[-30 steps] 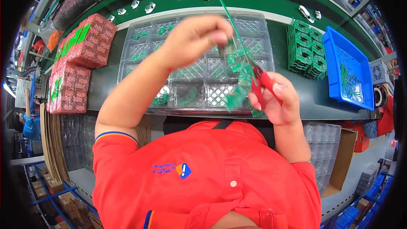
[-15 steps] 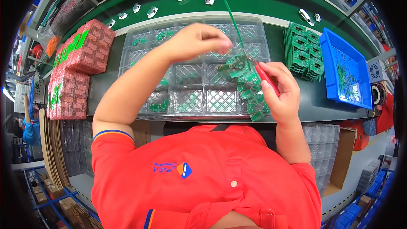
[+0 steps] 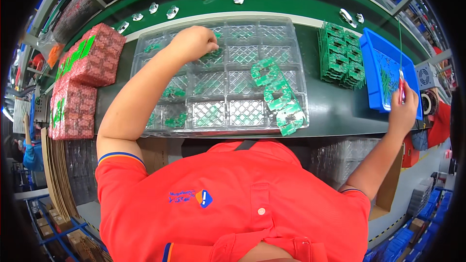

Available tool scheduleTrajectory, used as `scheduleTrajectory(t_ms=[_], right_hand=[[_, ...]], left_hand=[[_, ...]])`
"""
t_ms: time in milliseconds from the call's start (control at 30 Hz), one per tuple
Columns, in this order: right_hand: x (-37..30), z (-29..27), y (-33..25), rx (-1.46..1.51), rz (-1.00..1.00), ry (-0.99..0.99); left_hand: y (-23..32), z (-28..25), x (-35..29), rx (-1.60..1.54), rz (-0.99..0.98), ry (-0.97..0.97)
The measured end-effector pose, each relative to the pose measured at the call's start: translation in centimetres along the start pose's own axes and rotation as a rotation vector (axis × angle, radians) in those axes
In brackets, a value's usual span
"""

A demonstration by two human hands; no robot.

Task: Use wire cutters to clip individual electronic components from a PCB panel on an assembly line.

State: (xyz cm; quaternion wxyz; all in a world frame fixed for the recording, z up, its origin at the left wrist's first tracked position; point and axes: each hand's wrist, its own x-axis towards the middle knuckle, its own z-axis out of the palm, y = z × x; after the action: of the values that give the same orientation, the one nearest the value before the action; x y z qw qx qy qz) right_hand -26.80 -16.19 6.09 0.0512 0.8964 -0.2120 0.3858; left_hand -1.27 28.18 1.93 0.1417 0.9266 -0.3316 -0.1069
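Note:
My left hand [image 3: 194, 43] is closed over a compartment in the middle of the clear plastic tray [image 3: 208, 130], fingers pinched at a small green circuit board [image 3: 212, 55] partly hidden beneath them. At the far right, my right hand [image 3: 407, 103] grips a red-handled hand tool [image 3: 402, 92] that looks like nippers. From the tool's tip a thin green strip [image 3: 401, 43] stands up over the blue bin [image 3: 381, 98]. A panel of joined green circuit boards [image 3: 277, 94] lies slantwise across the tray's right side. Other compartments hold single boards.
Right of the tray stands a stack of green board panels [image 3: 341, 56]. Green scraps lie in the blue bin. Red bubble-wrapped bundles [image 3: 90, 63] are piled at left. Beyond the tray, a green conveyor belt [image 3: 272, 7] carries several white parts.
My right hand has swung right from the board panel to the blue bin, with the tool and green strip. My left hand has moved left over the tray. The panel now rests on the tray.

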Motion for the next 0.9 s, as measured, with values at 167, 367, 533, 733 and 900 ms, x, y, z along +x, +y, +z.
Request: scheduleTrajectory(t_ms=[167,367,533,733,900], right_hand=[[-1.3,-1.0,6.6,-0.370,0.052,-0.455],[-3.7,-1.6,-0.8,0.992,0.280,-0.432],[-6.0,1.2,-9.8,1.658,0.318,-0.883],[-6.1,1.0,-13.5,1.949,0.329,-1.031],[-5.9,-0.6,-16.1,1.726,-0.008,-0.882]], left_hand=[[6.1,0.4,0.3,-0.197,0.158,0.074],[7.8,3.1,2.6,-0.271,0.124,-0.026],[5.7,4.6,3.9,-0.366,0.236,-0.105],[8.0,0.7,0.2,-1.140,0.008,-0.113],[10.4,-2.6,-6.1,-0.958,0.269,0.181]])
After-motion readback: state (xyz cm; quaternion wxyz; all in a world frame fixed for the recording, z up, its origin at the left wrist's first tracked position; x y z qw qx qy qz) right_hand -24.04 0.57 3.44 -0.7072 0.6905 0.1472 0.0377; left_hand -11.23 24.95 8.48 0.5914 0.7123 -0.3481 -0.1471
